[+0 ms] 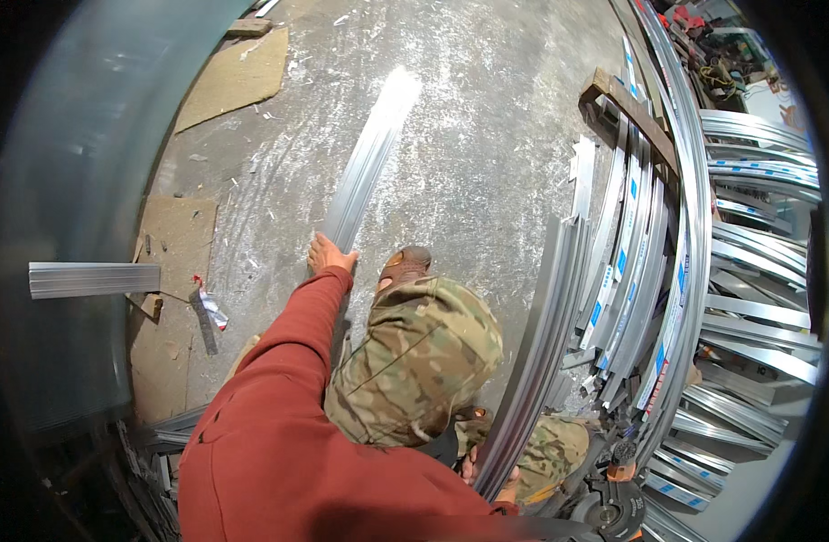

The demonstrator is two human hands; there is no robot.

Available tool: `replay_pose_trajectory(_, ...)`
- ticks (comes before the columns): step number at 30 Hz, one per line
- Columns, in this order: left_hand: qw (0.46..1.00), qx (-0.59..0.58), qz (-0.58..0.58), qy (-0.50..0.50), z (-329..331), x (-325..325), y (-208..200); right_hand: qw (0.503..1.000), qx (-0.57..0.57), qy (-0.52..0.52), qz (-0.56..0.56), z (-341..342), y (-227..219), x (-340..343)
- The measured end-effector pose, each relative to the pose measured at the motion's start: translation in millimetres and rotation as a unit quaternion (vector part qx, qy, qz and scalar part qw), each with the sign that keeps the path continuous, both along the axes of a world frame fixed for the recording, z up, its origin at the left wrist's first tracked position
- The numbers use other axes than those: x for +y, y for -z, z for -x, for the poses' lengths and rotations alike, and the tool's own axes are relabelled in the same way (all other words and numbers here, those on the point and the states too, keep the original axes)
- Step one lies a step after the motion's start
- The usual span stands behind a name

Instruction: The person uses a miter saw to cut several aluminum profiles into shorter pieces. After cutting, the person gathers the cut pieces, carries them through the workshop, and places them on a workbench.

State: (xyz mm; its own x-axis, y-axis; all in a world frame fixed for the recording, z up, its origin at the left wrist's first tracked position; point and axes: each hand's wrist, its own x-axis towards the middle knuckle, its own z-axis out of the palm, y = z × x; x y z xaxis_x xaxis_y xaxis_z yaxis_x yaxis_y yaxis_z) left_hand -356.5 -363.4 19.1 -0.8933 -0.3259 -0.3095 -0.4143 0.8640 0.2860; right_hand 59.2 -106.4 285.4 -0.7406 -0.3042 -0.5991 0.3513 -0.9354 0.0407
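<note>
A long, silvery ribbed aluminium profile (365, 181) slants away over the floor, its far end lost in glare. My left hand (331, 256) is closed round the near part of it, beside my sandalled foot. On my right side, a second, greyer grooved aluminium profile (534, 352) rises from my lap and leans away from me. Wrapped round its lower end is my right hand (510, 486); the profile covers most of that hand, with fingers showing at both sides.
Several aluminium strips (627, 262) lie at the right under a wooden block (636, 113), beside a rack of profiles (758, 244). A black power tool with a round guard (604, 513) sits at lower right. Glass (80, 181), brown boards (238, 81) and a short profile (94, 280) are at left.
</note>
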Motion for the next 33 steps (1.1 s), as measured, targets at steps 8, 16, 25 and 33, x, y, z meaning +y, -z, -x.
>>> replay_pose_trajectory(8,0.997,-0.077,-0.029,0.005,-2,16,-6,0.999,-0.019,0.015,0.025,2,4,7)
replay_pose_trajectory(16,0.996,-0.076,-0.009,0.045,16,1,5,0.998,-0.002,0.020,0.060,-4,9,4)
replay_pose_trajectory(25,0.981,-0.067,0.034,0.180,74,-66,-87,0.997,-0.036,-0.064,0.023,56,1,29)
replay_pose_trajectory(33,0.945,-0.178,0.177,0.210,76,-109,-250,0.993,-0.058,-0.051,0.089,58,-63,33)
